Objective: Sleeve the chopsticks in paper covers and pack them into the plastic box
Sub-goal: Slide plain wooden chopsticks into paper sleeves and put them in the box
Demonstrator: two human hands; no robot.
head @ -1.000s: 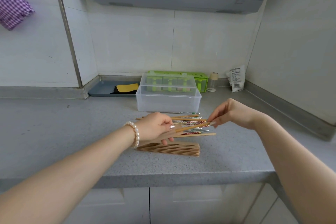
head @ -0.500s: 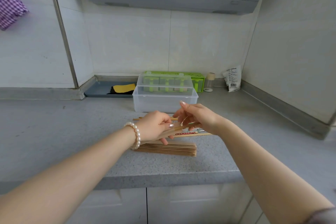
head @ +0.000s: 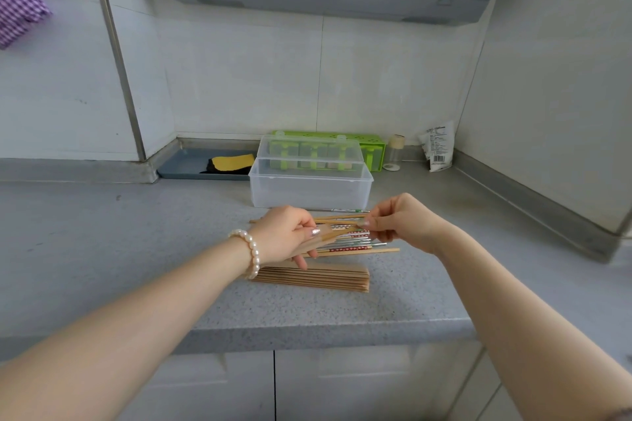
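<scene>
Since half a second earlier, right hand (head: 400, 224) had drawn away from left hand (head: 285, 237), both pinching a stiff, light chopstick (head: 340, 232) entering its flimsy paper cover (head: 316, 244); plastic box (head: 309, 186) beyond.

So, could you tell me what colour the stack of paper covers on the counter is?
Plain kraft brown, the paper covers, clearest in the head view.

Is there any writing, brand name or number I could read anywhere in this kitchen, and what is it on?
No text here can be read.
White packet in the back corner: printed lines and a barcode, too small and blurred to read.
Patterned chopsticks on the counter: red and white decoration only, no legible words.
Plastic box, paper covers: no writing visible.
</scene>
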